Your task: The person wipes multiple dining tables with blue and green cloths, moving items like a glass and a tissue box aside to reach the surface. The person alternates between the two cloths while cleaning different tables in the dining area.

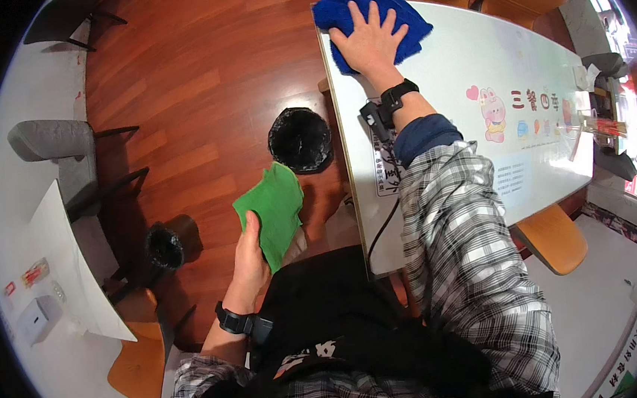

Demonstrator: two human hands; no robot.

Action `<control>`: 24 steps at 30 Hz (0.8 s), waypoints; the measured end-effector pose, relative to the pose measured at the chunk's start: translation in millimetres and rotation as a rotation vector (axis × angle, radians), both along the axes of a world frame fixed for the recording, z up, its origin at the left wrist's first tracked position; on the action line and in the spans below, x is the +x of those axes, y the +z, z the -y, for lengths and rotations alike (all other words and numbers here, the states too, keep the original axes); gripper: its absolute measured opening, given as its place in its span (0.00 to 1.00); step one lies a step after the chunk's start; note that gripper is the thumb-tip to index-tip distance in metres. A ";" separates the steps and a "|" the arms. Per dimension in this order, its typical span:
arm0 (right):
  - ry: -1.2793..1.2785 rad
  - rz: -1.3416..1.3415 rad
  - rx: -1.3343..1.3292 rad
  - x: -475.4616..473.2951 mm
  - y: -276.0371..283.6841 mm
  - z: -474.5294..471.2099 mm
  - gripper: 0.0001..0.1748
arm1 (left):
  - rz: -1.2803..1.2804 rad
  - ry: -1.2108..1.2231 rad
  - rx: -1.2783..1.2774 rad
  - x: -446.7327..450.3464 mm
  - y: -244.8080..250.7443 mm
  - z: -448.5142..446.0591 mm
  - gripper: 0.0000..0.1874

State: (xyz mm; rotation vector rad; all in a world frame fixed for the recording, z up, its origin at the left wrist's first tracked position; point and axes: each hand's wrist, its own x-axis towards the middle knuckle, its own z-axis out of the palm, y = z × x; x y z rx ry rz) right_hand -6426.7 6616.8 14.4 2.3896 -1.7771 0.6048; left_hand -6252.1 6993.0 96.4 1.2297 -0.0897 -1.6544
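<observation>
My right hand [370,40] lies spread, palm down, on a blue cloth [332,15], pressing it to the near-left corner area of a white table [438,83] at the picture's top. My left hand [251,255] holds a folded green cloth [275,213] over the floor, left of the table, with the thumb on top. Something pale shows beneath the green cloth; what it is, I cannot tell. Each wrist wears a black strap with a small device. The palm and most fingers of my left hand are hidden.
A black-lined bin [300,140] stands on the wood floor by the table's edge, another bin [164,246] further left. A second white table [80,274] carries a tissue box [39,320]. Grey chairs [53,139] and orange-brown chairs [557,239] stand around. A black cable [382,229] crosses the table edge.
</observation>
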 end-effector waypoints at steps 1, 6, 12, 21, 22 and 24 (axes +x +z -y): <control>0.028 0.031 -0.001 7.7 -2.5 -9.8 0.40 | 0.003 0.013 -0.020 1.1 2.4 2.8 0.39; 0.399 0.073 0.227 -71.8 24.4 -199.3 0.44 | 0.075 -0.027 -0.129 -9.0 8.5 31.9 0.36; 0.206 -0.181 0.767 -251.7 67.2 -365.2 0.57 | 0.514 -0.683 -0.248 -89.4 6.8 53.3 0.34; -0.449 -0.094 0.103 -372.7 1.8 -159.7 0.44 | 1.456 -1.654 -1.186 -223.3 -50.6 41.6 0.44; -0.466 -0.112 0.045 -368.4 -3.7 -129.0 0.43 | 1.456 -1.618 -1.346 -230.6 -52.2 45.5 0.43; -0.473 -0.176 0.016 -353.6 -11.7 -89.3 0.43 | 1.384 -1.551 -1.580 -235.5 -55.0 51.3 0.41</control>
